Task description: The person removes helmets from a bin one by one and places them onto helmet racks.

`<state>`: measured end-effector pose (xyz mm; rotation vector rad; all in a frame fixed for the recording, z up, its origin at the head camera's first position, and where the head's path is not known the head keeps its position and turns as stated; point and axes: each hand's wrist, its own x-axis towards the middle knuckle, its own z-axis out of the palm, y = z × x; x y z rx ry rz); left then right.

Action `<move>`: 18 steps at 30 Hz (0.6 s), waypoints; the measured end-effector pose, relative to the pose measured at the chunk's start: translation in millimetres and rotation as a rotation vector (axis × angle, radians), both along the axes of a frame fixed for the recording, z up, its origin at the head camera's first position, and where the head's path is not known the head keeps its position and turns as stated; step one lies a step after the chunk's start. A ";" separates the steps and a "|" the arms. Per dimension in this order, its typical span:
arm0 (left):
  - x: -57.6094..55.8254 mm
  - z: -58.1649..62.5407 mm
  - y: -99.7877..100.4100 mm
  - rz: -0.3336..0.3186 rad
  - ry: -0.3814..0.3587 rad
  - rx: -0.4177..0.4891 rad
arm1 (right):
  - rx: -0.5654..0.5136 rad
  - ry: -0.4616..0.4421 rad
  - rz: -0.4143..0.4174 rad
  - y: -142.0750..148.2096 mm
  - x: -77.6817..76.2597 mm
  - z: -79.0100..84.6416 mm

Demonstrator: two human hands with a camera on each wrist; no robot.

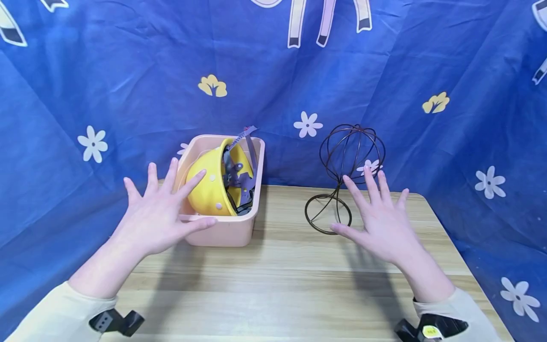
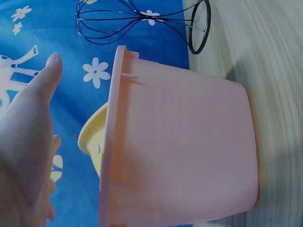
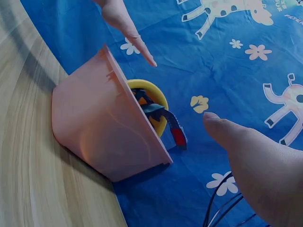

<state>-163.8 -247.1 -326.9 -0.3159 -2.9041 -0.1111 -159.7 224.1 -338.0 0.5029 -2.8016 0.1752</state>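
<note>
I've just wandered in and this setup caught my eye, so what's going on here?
A person is holding both bare hands over a wooden table, fingers spread, gripping nothing. The left hand is nearest a pink bin, where a yellow hard hat sits tipped on its side, poking above the rim. The right hand is nearest a dark wire stand, which stands upright on the table, outside the bin.

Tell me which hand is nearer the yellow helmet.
Left. The left hand hovers just left of the yellow helmet, overlapping it in the head view; the right hand is well off to its right.
</note>
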 end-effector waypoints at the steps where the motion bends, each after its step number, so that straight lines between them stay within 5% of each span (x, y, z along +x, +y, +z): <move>1: -0.1 0.0 -1.0 0.002 -0.001 0.000 | -0.002 0.001 0.004 -1.6 -0.1 0.6; 18: 1.7 -4.2 -15.6 0.039 -0.014 0.016 | -0.006 0.015 0.049 -26.7 -3.5 5.4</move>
